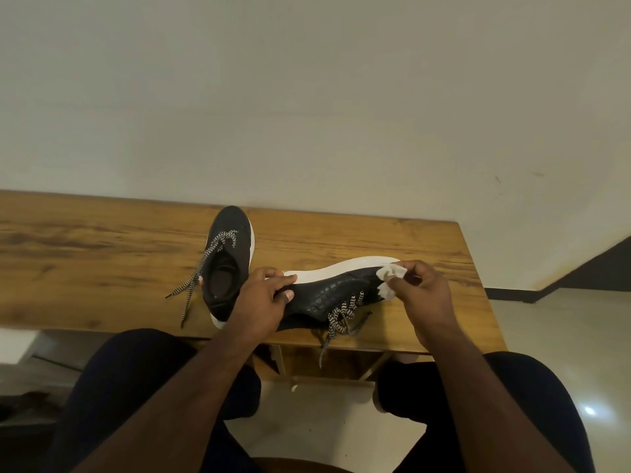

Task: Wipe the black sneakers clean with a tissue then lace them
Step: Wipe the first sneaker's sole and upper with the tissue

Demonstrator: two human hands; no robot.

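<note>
Head view: wooden bench (pixel 102 240) spans mid-frame against a pale wall. Left hand (pixel 263 298), centre frame, grips the heel end of a black sneaker (pixel 327 291) held on its side, white sole turned toward the wall, zigzag-patterned laces (pixel 338 319) hanging loose over the bench edge. Right hand (pixel 420 291), right of centre, pinches a crumpled white tissue (pixel 389 273) against the toe. Second black sneaker (pixel 228 254) rests on the bench just left of the left hand, partly laced, lace ends trailing.
</note>
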